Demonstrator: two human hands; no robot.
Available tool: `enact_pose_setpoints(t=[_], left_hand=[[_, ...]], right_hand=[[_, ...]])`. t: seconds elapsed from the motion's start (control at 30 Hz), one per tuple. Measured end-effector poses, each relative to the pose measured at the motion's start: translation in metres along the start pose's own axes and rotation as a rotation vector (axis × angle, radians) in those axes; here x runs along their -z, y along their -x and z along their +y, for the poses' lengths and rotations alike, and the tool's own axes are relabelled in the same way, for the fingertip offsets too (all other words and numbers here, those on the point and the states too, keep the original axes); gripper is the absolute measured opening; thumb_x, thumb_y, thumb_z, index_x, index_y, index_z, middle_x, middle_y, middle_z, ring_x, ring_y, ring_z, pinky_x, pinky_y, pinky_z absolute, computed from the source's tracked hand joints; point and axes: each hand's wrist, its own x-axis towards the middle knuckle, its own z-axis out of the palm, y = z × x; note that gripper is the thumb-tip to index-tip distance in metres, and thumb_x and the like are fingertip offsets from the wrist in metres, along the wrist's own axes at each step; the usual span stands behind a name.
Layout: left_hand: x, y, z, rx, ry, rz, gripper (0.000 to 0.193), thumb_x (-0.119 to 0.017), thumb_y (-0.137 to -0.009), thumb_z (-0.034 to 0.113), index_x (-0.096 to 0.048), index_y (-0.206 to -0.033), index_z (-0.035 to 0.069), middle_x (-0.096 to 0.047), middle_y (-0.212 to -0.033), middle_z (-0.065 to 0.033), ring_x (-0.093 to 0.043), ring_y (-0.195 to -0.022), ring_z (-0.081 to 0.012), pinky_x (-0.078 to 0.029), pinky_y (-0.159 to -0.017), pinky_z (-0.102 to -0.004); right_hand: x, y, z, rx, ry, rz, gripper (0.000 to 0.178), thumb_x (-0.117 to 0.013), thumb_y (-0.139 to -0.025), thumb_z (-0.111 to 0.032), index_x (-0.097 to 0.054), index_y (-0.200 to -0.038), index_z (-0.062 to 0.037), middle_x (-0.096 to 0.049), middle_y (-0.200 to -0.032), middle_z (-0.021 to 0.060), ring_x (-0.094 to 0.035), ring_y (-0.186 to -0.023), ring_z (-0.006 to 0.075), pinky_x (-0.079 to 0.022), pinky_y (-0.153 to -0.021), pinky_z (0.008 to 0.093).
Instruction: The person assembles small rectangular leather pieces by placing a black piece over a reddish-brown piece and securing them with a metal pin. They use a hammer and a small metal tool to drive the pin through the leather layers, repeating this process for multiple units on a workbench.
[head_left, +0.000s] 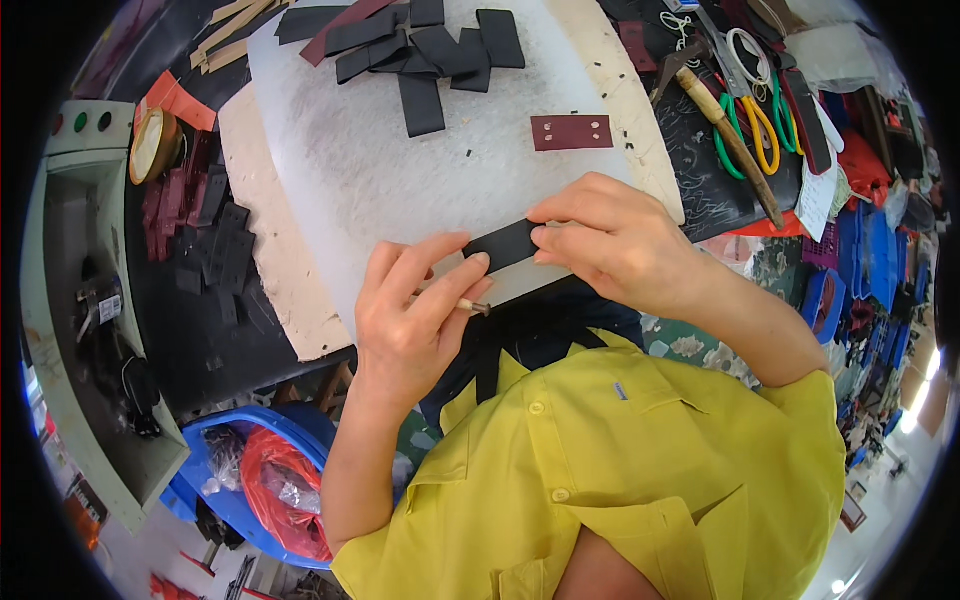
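Note:
A small black leather-like strip point(502, 247) is held between my hands, over the near edge of a white sheet point(390, 190). My left hand point(400, 310) pinches the strip's left end. A thin tool with a pale handle and a metal end point(472, 305) is also tucked in its fingers. At the strip's right end, my right hand point(625, 245) grips with thumb and fingers. Beyond it lies a maroon rectangular piece point(572, 133) with pale round spots near both ends. Farther off, several black strips point(422, 108) lie in a loose pile.
Maroon pieces point(178, 205) and black pieces point(232, 250) are heaped at the left. A hammer point(735, 140) and scissors point(765, 135) lie at the far right. A blue tub point(300, 430) with a red bag stands below left. Dark bits are scattered on the board point(650, 160).

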Motion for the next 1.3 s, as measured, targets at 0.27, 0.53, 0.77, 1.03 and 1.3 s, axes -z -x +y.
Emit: enact_pose_setpoints(t=[0.27,0.53,0.77,1.03,1.3], left_hand=[[0.002,0.004,0.001,0.036,0.015,0.015,0.024,-0.082,-0.069,0.001,-0.076,-0.091,0.007,-0.071,-0.102,-0.0060,-0.056,-0.073,-0.0213,-0.049,-0.062,-0.0309],[0.005,0.006,-0.006,0.005,0.081,0.038,0.024,-0.081,-0.069,0.003,-0.073,-0.092,0.007,-0.069,-0.106,-0.0063,-0.055,-0.071,-0.0221,-0.048,-0.063,-0.0327],[-0.001,0.007,-0.003,0.031,0.070,0.055,0.022,-0.080,-0.070,0.001,-0.073,-0.090,0.007,-0.070,-0.103,-0.0040,-0.056,-0.073,-0.0229,-0.048,-0.063,-0.0333],[-0.001,0.002,0.001,0.082,0.077,0.048,0.027,-0.081,-0.068,0.000,-0.074,-0.093,0.009,-0.071,-0.101,-0.0056,-0.056,-0.073,-0.0229,-0.048,-0.063,-0.0325],[0.000,0.007,-0.002,0.045,0.042,0.020,0.031,-0.083,-0.069,0.004,-0.077,-0.099,0.012,-0.071,-0.106,-0.0052,-0.055,-0.073,-0.0204,-0.048,-0.061,-0.0304]], right_hand=[[0.018,-0.014,0.038,-0.229,0.404,0.293,0.021,-0.079,-0.076,-0.011,-0.072,-0.094,-0.0061,-0.067,-0.088,0.0073,-0.064,-0.083,0.0270,-0.053,-0.072,0.0363],[0.036,-0.017,0.023,-0.556,-0.328,0.296,0.008,-0.072,-0.089,-0.004,-0.072,-0.097,-0.0016,-0.070,-0.084,0.0009,-0.061,-0.069,0.0052,-0.046,-0.059,0.0194],[0.029,-0.042,-0.012,-0.834,-0.721,-0.223,0.015,-0.072,-0.090,-0.011,-0.071,-0.092,0.0042,-0.069,-0.076,0.0055,-0.063,-0.062,0.0073,-0.052,-0.057,0.0214],[0.012,-0.037,-0.010,-0.765,-0.488,-0.231,0.014,-0.074,-0.084,-0.011,-0.072,-0.086,0.0027,-0.070,-0.067,0.0101,-0.064,-0.057,0.0136,-0.051,-0.057,0.0277],[0.008,-0.037,-0.019,-0.572,-0.283,-0.175,0.014,-0.074,-0.084,-0.013,-0.070,-0.082,-0.0001,-0.069,-0.070,0.0157,-0.069,-0.063,0.0288,-0.053,-0.060,0.0341]])
